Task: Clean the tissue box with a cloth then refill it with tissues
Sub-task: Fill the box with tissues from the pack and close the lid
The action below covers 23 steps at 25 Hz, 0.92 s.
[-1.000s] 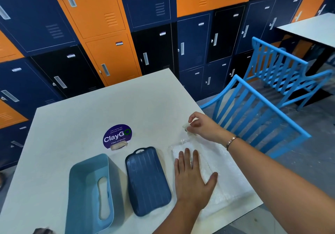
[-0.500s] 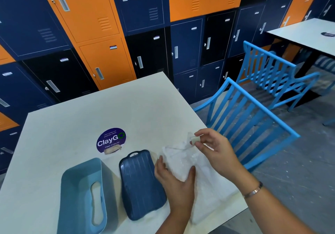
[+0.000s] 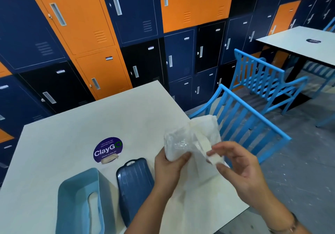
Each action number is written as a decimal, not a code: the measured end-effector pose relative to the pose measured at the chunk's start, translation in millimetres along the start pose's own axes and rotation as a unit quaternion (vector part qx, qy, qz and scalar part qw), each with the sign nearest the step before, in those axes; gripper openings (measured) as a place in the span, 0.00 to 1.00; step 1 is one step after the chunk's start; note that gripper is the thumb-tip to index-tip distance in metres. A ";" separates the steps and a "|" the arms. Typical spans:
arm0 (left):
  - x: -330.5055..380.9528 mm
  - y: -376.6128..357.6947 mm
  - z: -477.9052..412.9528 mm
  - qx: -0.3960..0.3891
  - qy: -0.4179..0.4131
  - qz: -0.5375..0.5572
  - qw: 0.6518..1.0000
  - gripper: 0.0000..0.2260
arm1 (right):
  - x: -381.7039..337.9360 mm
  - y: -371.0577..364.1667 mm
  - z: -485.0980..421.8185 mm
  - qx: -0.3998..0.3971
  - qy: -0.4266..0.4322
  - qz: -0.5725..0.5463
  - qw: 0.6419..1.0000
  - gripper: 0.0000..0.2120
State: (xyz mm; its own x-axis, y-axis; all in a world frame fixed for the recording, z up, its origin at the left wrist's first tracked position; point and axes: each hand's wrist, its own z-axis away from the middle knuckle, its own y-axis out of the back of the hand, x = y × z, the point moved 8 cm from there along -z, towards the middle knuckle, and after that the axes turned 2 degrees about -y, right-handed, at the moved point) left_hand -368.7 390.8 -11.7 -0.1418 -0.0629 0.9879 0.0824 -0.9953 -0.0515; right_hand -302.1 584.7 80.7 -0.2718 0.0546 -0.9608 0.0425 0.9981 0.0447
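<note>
**Tissue pack held above a pale tabletop**

The pale tabletop [image 3: 72, 136], with a round ClayGo sticker [image 3: 108, 149], stands before orange, navy and black lockers [image 3: 81, 25]. Blue chairs [image 3: 241, 123] are at its right. The light-blue tissue box [image 3: 79, 203] lies near left, cut off below, with the dark-blue lid [image 3: 134, 177] just beside it. The left hand [image 3: 167, 170] curls its fingers round the wrapped tissue pack [image 3: 178, 143]. The right hand [image 3: 243, 172] pinches a blurred white flap [image 3: 204, 144].

Probably staff pantry or locker room — numbered lockers [image 3: 101, 34], tables [image 3: 108, 117], slatted blue chairs [image 3: 244, 123].
</note>
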 end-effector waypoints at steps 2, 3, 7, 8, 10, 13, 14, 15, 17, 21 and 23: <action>20.6 2.8 -3.9 0.004 -0.047 -0.014 0.999 0.13 | 5.2 3.2 15.6 -0.018 -0.010 0.000 1.000 0.22; 27.3 4.1 -5.4 0.008 -0.061 -0.011 0.998 0.12 | 11.7 4.6 21.2 -0.019 -0.026 0.001 0.999 0.20; 40.8 9.4 -10.8 0.016 -0.098 -0.003 0.995 0.11 | 36.0 21.4 31.4 0.088 -0.081 0.042 0.992 0.10; 42.9 8.7 -10.6 0.013 -0.111 -0.011 0.994 0.11 | 38.2 35.9 33.2 0.162 -0.081 0.037 0.983 0.11; 45.4 8.3 -9.7 0.004 -0.147 -0.044 0.988 0.11 | 34.5 65.6 36.3 0.305 -0.067 -0.005 0.950 0.14; 45.0 3.4 -9.0 -0.019 -0.211 -0.127 0.969 0.18 | 14.0 85.2 28.1 0.346 -0.016 -0.009 0.938 0.15; 45.2 1.2 -8.3 -0.025 -0.240 -0.158 0.958 0.21 | 4.9 80.0 21.4 0.306 0.005 0.033 0.951 0.14; 46.3 -2.2 -6.3 -0.029 -0.272 -0.185 0.944 0.23 | -2.4 71.0 14.5 0.253 0.025 0.088 0.963 0.10; 49.2 -10.4 0.4 -0.041 -0.335 -0.213 0.917 0.25 | -9.9 50.9 7.1 0.154 0.061 0.209 0.964 0.08; 43.8 -17.6 8.0 -0.055 -0.438 -0.245 0.863 0.20 | 7.4 27.3 15.2 0.077 0.086 0.404 0.907 0.10; 33.9 -19.5 8.5 -0.068 -0.478 -0.277 0.831 0.22 | 28.2 32.4 20.9 0.114 -0.009 0.405 0.907 0.06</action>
State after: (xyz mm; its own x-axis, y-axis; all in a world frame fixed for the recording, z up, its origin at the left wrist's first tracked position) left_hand -366.7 408.7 24.0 0.7329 0.4314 0.5261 0.1456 -0.8548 0.4981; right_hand -288.4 617.9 49.3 -0.0478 0.7645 -0.6428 0.4200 0.5993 0.6815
